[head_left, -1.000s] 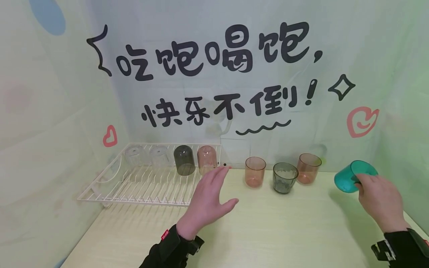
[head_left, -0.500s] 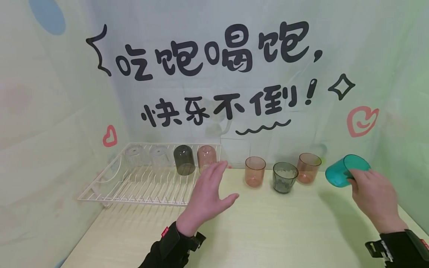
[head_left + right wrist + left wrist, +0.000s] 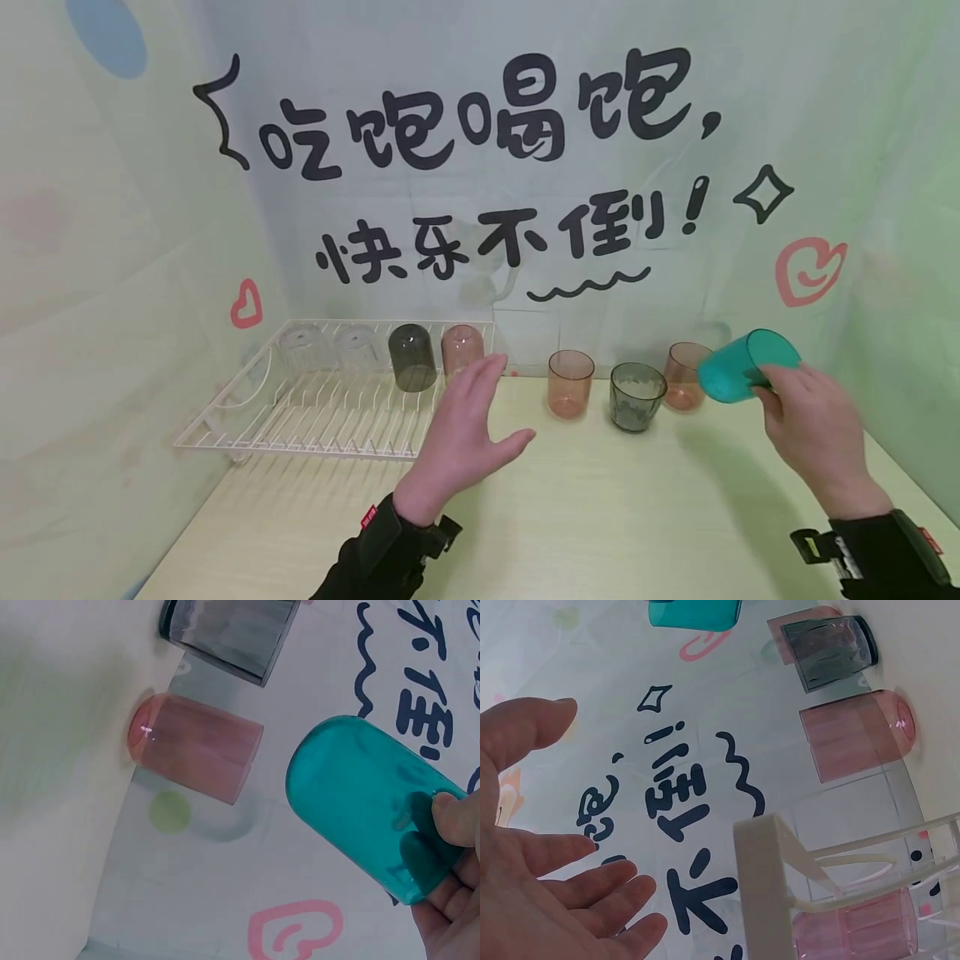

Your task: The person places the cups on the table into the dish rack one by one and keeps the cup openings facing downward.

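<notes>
A teal see-through cup [image 3: 738, 367] is tilted in the air at the right, its mouth turned up toward my right hand [image 3: 817, 433]. Thumb and fingers of that hand pinch it at the rim, with fingertips showing through its wall in the right wrist view. Behind and left of it stands a pink cup [image 3: 684, 392], partly covered by the teal one in the head view. My left hand [image 3: 457, 442] hovers before the right end of the white wire rack [image 3: 300, 452], fingers spread and thumb apart, holding nothing.
On the table a ribbed grey cup [image 3: 636, 404] and another pink cup [image 3: 570, 392] stand upright. Upside down on the rack are two clear cups [image 3: 358, 348], a dark grey cup [image 3: 412, 358] and a pink cup [image 3: 461, 343]. A lettered cloth [image 3: 450, 192] hangs behind.
My right hand has carried the teal cup leftward and up, from near the right wall to in front of the right pink cup. The left hand has barely moved.
</notes>
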A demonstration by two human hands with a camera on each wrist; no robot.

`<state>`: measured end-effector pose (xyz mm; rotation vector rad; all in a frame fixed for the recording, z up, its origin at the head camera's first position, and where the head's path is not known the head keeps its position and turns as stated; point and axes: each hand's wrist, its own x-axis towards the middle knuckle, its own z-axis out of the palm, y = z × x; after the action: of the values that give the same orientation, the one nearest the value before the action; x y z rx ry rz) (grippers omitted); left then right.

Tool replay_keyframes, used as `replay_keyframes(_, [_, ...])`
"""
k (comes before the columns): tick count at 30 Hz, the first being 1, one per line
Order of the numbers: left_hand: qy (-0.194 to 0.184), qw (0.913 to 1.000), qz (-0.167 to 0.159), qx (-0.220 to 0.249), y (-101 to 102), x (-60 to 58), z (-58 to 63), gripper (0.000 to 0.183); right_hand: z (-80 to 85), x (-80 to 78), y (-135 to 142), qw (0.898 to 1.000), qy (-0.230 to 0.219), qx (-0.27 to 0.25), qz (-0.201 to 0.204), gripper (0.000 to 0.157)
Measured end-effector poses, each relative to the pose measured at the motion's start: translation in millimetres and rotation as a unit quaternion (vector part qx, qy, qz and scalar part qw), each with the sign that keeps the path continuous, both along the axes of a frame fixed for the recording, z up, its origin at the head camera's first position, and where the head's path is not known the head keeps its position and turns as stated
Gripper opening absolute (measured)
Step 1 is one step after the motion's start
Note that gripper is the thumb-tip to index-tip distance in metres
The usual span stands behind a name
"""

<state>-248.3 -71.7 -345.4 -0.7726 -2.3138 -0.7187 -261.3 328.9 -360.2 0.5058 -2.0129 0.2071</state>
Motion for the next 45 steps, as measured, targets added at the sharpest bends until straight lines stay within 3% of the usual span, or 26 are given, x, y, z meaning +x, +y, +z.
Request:
replay_keyframes(2, [0.0,1.0,-0.001,-0.001,0,0.3,-0.2,0.084,1.6,0.8,-5,1.0,0.005,-0.002,0.008,0.032])
replay_keyframes(5, [0.004,1.0,-0.002,0.0,0,0.1,0.5,0.085,3.7,3.0,-11,1.0,0.004,-0.006,0.012,0.033])
replay_keyframes(9, [0.019,0.9998,-0.007,0.003,0,-0.4,2.7,0.084,6.1,6.5,-19,1.0,-0.004,-0.015,0.021,0.021])
replay_keyframes(14, [0.024,0.9996,-0.015,0.006,0,0.7,5.1,0.085,6.4,9.7,-29,0.999,-0.012,-0.031,0.028,0.029])
replay_keyframes(19, [0.012,0.9997,-0.021,0.008,3,0.9,8.5,0.086,7.5,12.1,-37,0.997,-0.031,-0.057,0.035,0.036])
replay_keyframes(28, [-0.019,0.9991,-0.028,0.023,11,1.6,13.9,0.089,10.9,15.3,-55,0.992,-0.059,-0.101,0.054,0.034])
replay_keyframes(45, [-0.039,0.9966,-0.049,0.054,17,2.1,13.8,0.093,9.6,15.0,-80,0.983,-0.047,-0.146,0.099,0.035])
